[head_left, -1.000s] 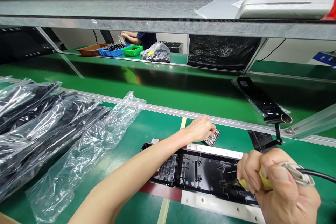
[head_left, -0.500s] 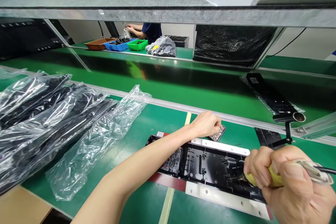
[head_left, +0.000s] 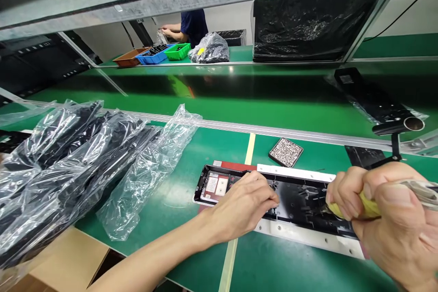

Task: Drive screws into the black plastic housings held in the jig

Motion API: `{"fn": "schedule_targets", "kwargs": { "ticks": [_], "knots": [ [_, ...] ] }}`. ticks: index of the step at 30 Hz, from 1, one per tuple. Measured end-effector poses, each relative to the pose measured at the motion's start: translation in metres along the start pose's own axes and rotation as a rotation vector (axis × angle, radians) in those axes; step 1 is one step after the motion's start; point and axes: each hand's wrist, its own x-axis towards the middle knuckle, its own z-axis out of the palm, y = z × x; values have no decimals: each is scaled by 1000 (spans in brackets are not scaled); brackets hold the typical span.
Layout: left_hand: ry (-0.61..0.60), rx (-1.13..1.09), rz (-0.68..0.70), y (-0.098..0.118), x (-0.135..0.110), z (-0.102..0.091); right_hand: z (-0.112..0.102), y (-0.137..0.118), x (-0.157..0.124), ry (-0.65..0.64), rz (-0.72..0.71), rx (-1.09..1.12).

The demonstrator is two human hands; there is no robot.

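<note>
While the right hand (head_left: 386,210) is clenched around a yellow-handled tool (head_left: 369,205), its thumb lying along the top and its tip pointing left over the housing, the left hand (head_left: 244,203) is bent over the middle of the same part with fingers and thumb drawn together. Whether those fingertips pinch anything cannot be told, since the hand hides what lies beneath it.

That part, a long black plastic housing (head_left: 296,200), lies open side up on the green workbench (head_left: 308,269), running from the centre towards the right, where the right hand covers its end. Its left end, past the left hand, shows a pale label (head_left: 211,185). White strips line its far edge (head_left: 297,172) and near edge (head_left: 308,238), with holes along the near one.

Just beyond the far strip, a square black tray (head_left: 286,152) is filled with small metal pieces. Pale yellow tape (head_left: 228,264) crosses the bench to the left of the near strip. On the left lie long black parts in clear plastic bags (head_left: 119,182), with an open cardboard box (head_left: 73,255) nearer. To the right, beyond the right hand, stands a black bracket carrying a metal tube (head_left: 398,126).

Far off, a co-worker in a dark blue sleeve (head_left: 194,25) works behind brown (head_left: 128,58), blue (head_left: 152,57) and green bins (head_left: 178,52).
</note>
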Motion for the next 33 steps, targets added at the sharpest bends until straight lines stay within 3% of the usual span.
{"fn": "schedule_targets", "kwargs": {
  "ticks": [8, 16, 21, 26, 30, 33],
  "knots": [
    [104, 67, 98, -7, -6, 18, -1, 0, -1, 10, -15, -5],
    [165, 76, 147, -6, -13, 16, 1, -2, 1, 16, 2, -16],
    [154, 187, 194, -10, -24, 18, -1, -2, 0, 39, 23, -18],
    [130, 312, 214, -6, -29, 20, 2, -3, -2, -22, -2, -2],
    [131, 270, 170, -15, -13, 12, 2, -1, -2, -59, 45, 16],
    [73, 261, 97, -37, 24, 3, 0, 1, -3, -71, 41, 7]
  ]
}}
